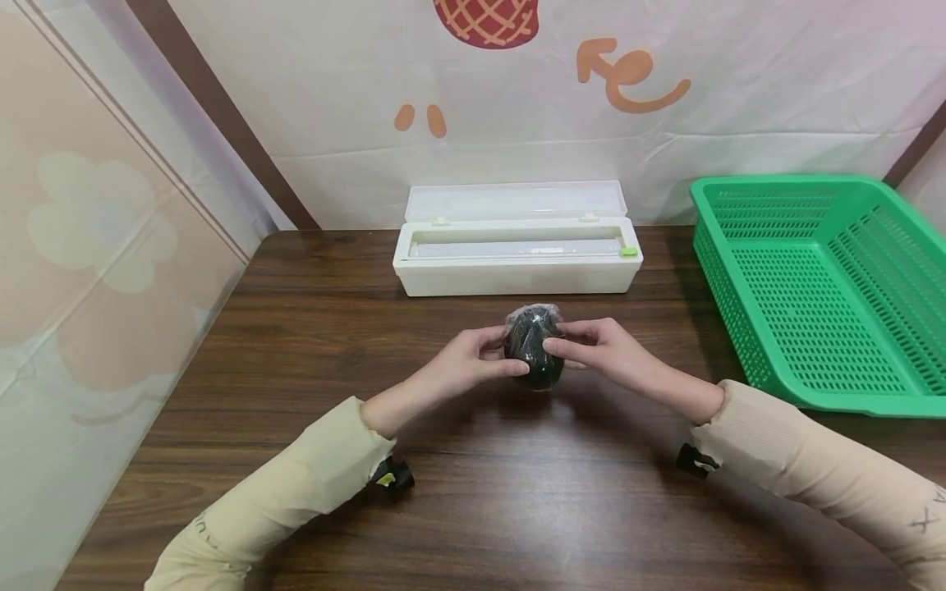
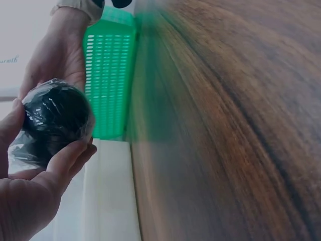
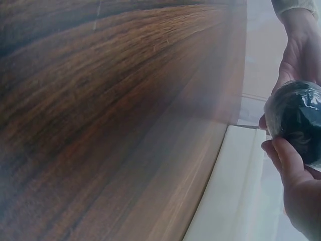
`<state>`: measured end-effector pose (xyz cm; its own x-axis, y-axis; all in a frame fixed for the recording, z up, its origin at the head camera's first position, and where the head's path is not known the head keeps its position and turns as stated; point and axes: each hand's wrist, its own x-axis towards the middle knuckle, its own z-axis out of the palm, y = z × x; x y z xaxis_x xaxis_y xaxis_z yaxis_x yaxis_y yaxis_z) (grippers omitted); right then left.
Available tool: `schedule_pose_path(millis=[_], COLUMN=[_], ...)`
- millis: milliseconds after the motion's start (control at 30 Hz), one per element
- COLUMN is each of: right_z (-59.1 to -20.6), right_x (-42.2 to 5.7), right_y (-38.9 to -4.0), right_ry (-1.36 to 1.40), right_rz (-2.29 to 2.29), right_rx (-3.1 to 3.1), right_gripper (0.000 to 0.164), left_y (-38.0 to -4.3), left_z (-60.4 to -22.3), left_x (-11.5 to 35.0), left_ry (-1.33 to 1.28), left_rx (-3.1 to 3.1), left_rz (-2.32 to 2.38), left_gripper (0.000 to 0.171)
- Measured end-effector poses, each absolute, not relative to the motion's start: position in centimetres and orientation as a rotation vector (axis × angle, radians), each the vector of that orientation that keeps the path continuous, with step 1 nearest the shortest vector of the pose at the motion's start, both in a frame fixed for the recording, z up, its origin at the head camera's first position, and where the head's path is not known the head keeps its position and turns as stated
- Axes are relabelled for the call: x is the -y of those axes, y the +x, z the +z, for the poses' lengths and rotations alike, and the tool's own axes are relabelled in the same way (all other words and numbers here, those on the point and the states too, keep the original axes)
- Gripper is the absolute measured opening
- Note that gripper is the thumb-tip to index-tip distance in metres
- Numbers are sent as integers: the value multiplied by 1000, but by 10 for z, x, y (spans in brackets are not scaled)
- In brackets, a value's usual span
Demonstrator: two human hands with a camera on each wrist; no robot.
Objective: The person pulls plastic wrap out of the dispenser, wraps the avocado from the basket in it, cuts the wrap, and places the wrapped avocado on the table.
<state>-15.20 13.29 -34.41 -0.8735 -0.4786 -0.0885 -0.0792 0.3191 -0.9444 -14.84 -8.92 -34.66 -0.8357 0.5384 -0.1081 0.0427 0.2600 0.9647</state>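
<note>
A dark, avocado-shaped fruit (image 1: 535, 349) wrapped in clear cling film is held up over the table between both hands. My left hand (image 1: 473, 359) grips its left side, thumb across the near face. From the other side my right hand (image 1: 612, 353) holds it, thumb against the film. Loose film bunches at its far end in the head view. Close up in the left wrist view, the fruit (image 2: 57, 113) looks glossy under creased film. The right wrist view cuts the fruit (image 3: 300, 118) off at its edge. Some fingers are hidden behind it.
Behind the hands stands a white cling film dispenser (image 1: 517, 279), its clear lid (image 1: 517, 201) raised and a roll inside. A green slider (image 1: 628, 252) sits at its right end. To the right is a green perforated basket (image 1: 776, 353). A printed cloth hangs behind the wooden table (image 1: 318, 328).
</note>
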Motion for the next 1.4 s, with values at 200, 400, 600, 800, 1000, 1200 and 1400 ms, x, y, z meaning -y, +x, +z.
schedule_pose_path(millis=[200,400,600,800,1000,1200,1400], right_z=[-346,-348,-350,-353,-356,-361,-364], right_x=[-134,-131,-131,-132,-129,-123,-120], right_y=[-153,-154,-156,-158,-161,-167,-175], right_ry=[-494,-432,-361,-336,-254,-145,-81], right_rz=[-1579,-1609,-1610,-1508,-1564,-1786,-1847], right_rx=[-2242,-2203,-2168,-2227,-2161,-1925,-1863], right_gripper=[45,45,52,57,53,48,48], left_y=[-151,-154,-159,-163,-168,-174,-181], left_z=[-346,-348,-349,-350,-355,-359,-363], left_x=[87,84,84,82,79,77,75], left_ry=[417,315,266,214,157,103,14], left_rx=[-2075,-2018,-1963,-1926,-1928,-1943,-1953], left_rz=[1614,1633,1635,1641,1673,1709,1719], left_gripper=[47,44,46,46,47,45,50])
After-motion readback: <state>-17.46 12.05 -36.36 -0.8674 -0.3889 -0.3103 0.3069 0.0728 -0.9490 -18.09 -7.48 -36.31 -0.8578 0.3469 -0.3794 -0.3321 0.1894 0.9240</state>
